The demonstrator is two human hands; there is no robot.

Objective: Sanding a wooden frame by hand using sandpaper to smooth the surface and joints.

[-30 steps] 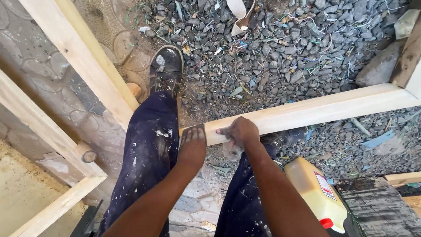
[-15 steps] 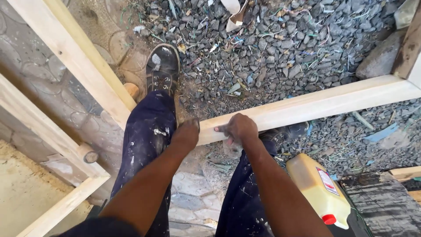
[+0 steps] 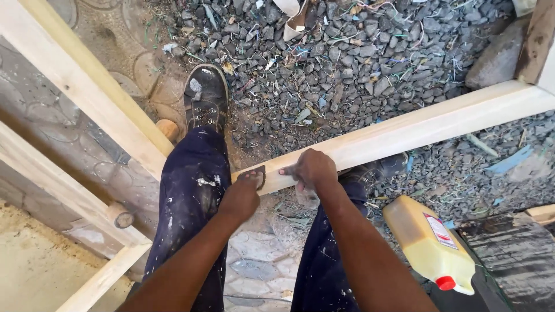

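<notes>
A pale wooden beam runs from the right edge down to my knees, lying over grey gravel. My left hand sits at the beam's near end, fingers pressing a small dark piece of sandpaper against the wood. Just to the right, my right hand grips the beam from above, fingers spread over its edge. Both legs in dark paint-flecked trousers stand under my arms, and a black boot points up towards the gravel.
Two long pale timbers of a frame cross the left side, with round dowel ends showing. A yellow plastic jug with a red cap lies at lower right beside a dark board. A large stone rests at upper right.
My left hand has slid along the beam's near end and now shows the sandpaper under its fingertips. The right hand keeps its grip on the beam.
</notes>
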